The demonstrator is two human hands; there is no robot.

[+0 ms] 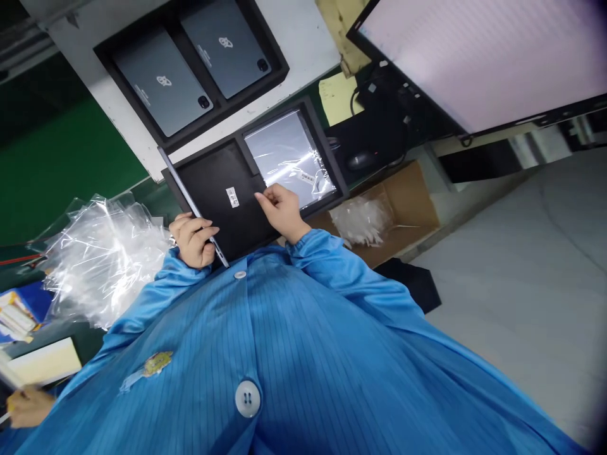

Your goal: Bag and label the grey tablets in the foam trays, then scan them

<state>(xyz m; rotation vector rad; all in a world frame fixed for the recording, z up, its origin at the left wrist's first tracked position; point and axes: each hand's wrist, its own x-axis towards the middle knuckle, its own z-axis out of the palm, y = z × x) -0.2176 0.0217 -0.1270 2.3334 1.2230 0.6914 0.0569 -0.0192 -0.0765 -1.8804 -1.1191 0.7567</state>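
Observation:
My left hand (192, 241) is wrapped round a thin grey tablet (186, 191), which stands edge-on at the left side of a black two-compartment tray (342, 180). In the tray's left compartment a small white barcode label (232, 197) shows on the black floor. Its right compartment holds a flat, pale tablet-like item in a shiny clear plastic bag (279, 151). Over the divider, close to the bag's edge, is my right hand (284, 212), its thumb and fingers drawn together. What they pinch, if anything, is hidden.
Beyond is another black tray (279, 72) with two grey tablets (164, 82). Clear plastic bags (107, 265) are heaped at left, near a co-worker's hand (31, 406). At right are a monitor (488, 57), a mouse (360, 160) and a cardboard box (417, 196) holding clear plastic.

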